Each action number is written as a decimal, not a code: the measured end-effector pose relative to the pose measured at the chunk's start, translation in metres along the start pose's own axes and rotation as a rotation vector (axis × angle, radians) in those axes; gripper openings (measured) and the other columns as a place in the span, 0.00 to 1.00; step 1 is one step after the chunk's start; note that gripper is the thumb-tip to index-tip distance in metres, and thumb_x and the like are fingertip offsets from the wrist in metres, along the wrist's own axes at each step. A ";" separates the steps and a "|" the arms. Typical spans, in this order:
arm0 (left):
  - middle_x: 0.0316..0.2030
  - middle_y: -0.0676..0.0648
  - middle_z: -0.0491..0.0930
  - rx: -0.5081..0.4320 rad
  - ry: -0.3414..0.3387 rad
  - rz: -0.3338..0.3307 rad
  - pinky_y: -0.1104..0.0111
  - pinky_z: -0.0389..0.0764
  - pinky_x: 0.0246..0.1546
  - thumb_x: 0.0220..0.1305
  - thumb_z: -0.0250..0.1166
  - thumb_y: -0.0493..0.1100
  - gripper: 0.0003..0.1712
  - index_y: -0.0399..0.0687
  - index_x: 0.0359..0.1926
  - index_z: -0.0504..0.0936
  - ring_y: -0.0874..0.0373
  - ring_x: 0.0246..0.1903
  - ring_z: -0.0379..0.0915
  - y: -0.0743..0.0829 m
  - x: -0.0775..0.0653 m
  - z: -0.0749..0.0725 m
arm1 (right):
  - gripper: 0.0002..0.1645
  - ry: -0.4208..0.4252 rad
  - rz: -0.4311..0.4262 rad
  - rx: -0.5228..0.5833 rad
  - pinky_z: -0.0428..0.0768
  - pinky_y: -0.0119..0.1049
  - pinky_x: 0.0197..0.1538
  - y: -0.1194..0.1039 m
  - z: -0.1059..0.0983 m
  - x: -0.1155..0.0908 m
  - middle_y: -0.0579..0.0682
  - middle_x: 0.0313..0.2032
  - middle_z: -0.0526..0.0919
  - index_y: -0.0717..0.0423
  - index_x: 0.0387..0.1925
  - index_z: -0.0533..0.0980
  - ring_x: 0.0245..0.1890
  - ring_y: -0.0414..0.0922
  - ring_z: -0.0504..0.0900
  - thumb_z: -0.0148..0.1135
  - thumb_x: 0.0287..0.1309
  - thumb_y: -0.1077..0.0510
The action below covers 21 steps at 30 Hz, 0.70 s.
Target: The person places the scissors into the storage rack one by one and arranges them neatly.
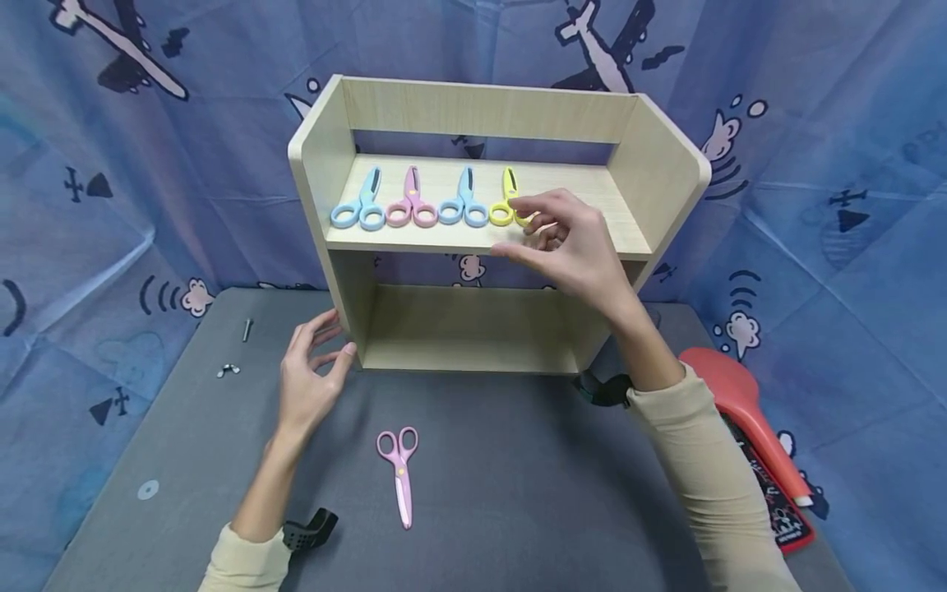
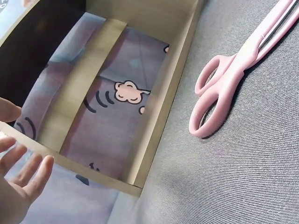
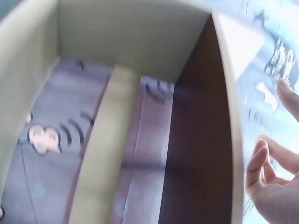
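Observation:
A pale wooden two-tier shelf stands at the back of the table. On its upper board, side by side with blades pointing back, lie blue scissors, pink scissors, another pair of blue scissors and yellow scissors. My right hand hovers at the yellow pair, partly covering its right handle; thumb and fingers stand apart with nothing between them. At the shelf's left side is my left hand, fingers loosely bent near the panel; contact is unclear. Another pair of pink scissors lies on the table, handles toward the shelf.
On the left of the grey table lie a bolt, a wing nut and a round washer. A red paddle-shaped object lies at the right over a black-and-red item. Patterned blue cloth hangs behind.

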<state>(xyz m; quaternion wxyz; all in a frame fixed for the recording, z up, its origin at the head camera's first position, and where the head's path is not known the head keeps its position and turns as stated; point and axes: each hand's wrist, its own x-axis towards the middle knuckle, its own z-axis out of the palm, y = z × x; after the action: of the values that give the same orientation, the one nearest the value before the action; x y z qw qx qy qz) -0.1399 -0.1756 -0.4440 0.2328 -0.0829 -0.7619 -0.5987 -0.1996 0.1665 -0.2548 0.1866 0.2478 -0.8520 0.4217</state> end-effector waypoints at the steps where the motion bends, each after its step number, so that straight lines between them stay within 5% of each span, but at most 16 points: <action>1: 0.67 0.34 0.77 0.000 0.000 -0.001 0.87 0.84 0.51 0.69 0.70 0.28 0.32 0.37 0.73 0.76 0.37 0.66 0.79 0.000 0.000 0.000 | 0.34 -0.014 -0.030 0.034 0.81 0.19 0.42 -0.003 0.003 -0.007 0.61 0.51 0.86 0.63 0.60 0.85 0.43 0.48 0.83 0.87 0.50 0.63; 7: 0.67 0.33 0.77 0.001 0.001 -0.001 0.87 0.84 0.51 0.69 0.70 0.28 0.33 0.37 0.73 0.76 0.37 0.67 0.79 -0.001 0.000 0.000 | 0.34 -0.211 -0.109 0.149 0.87 0.27 0.45 -0.005 0.038 -0.048 0.55 0.52 0.88 0.59 0.61 0.85 0.43 0.41 0.83 0.86 0.51 0.64; 11: 0.67 0.33 0.77 -0.002 0.001 0.005 0.88 0.83 0.50 0.69 0.70 0.28 0.32 0.36 0.73 0.76 0.36 0.66 0.79 0.001 -0.001 0.000 | 0.34 -0.359 -0.060 0.223 0.92 0.36 0.47 0.006 0.073 -0.069 0.54 0.53 0.87 0.58 0.62 0.84 0.43 0.45 0.86 0.85 0.53 0.61; 17: 0.67 0.32 0.76 0.004 0.001 0.009 0.88 0.83 0.51 0.69 0.70 0.28 0.33 0.36 0.73 0.76 0.36 0.66 0.79 0.000 0.000 0.001 | 0.31 -0.580 0.036 0.311 0.92 0.34 0.52 0.027 0.130 -0.099 0.58 0.54 0.88 0.60 0.63 0.83 0.48 0.57 0.88 0.82 0.58 0.60; 21: 0.67 0.33 0.77 0.007 -0.001 0.007 0.88 0.83 0.51 0.69 0.70 0.29 0.32 0.37 0.73 0.76 0.36 0.67 0.79 -0.001 0.000 0.000 | 0.32 -0.730 0.067 0.306 0.92 0.35 0.54 0.041 0.163 -0.115 0.61 0.58 0.87 0.62 0.65 0.81 0.52 0.56 0.88 0.80 0.62 0.59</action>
<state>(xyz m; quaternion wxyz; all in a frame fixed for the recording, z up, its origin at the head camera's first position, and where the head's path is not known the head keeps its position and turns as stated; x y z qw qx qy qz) -0.1398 -0.1755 -0.4449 0.2348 -0.0852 -0.7639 -0.5951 -0.1483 0.0863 -0.4354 -0.1814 0.3782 -0.7973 0.4340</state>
